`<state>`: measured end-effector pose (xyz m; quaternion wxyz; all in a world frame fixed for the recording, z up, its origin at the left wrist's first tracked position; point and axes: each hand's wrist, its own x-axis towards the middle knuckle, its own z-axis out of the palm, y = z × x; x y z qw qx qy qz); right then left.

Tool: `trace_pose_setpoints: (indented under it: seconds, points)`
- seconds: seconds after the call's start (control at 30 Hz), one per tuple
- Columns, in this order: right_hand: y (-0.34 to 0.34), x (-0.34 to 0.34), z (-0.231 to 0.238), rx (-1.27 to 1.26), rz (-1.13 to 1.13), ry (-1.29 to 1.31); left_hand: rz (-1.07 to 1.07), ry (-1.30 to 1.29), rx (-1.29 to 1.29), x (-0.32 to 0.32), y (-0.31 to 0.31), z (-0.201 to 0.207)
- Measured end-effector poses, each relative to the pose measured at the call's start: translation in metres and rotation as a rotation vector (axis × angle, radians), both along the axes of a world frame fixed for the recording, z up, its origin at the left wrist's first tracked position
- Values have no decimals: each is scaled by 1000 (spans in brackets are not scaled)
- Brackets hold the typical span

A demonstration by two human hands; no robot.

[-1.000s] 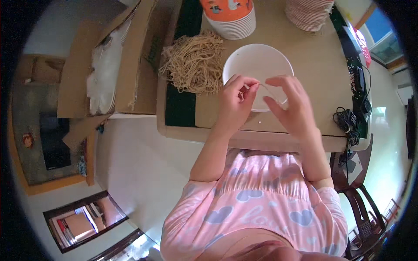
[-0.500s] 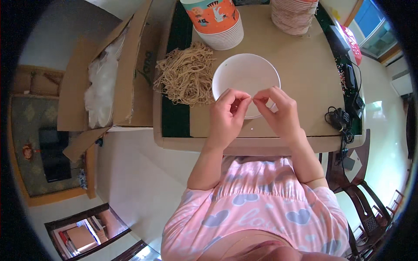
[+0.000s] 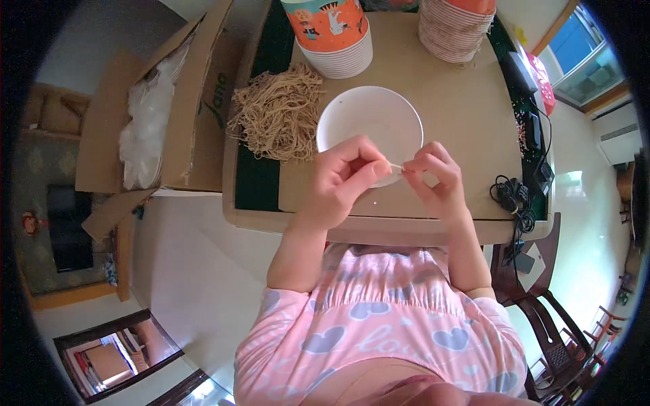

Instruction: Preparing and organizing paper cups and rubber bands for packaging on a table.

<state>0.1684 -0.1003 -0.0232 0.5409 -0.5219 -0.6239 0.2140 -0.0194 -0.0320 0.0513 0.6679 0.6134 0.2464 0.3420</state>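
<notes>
A short, thin pale string (image 3: 396, 166) stretches between my two pinched hands, over the near rim of a white round paper tub (image 3: 365, 111). My left hand (image 3: 342, 179) grips one end between thumb and forefinger. At the other end, my right hand (image 3: 439, 177) pinches it the same way. The tub stands open side up, with a small dark speck inside. To its left lies a tangled heap of beige string (image 3: 277, 114). A tiny white bit (image 3: 375, 203) rests on the board near the table's front edge.
Behind the heap rises a stack of orange-printed paper tubs (image 3: 335, 51). Another stack, wound with string (image 3: 452, 34), stands at the back right. An open cardboard box (image 3: 203, 122) with white plastic inside is at the left. Black cables (image 3: 512, 196) lie along the table's right side.
My hands have drawn slightly apart, and the pale string now shows between them. The left hand has turned, its thumb pointing more to the right. The whole view has shifted a little.
</notes>
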Motion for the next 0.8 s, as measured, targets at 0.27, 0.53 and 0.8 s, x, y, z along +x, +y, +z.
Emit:
trace_pose_setpoints:
  seconds: [0.27,0.53,0.8]
  points:
    - [3,4,-5,87,-50,-246,-104,-123,-13,1,-11,17]
    - [0,9,1,-47,25,-119,12,-139,-33,4,-2,8]
    - [51,37,17,-169,-120,-184,-53,-282,-233,-20,1,4]
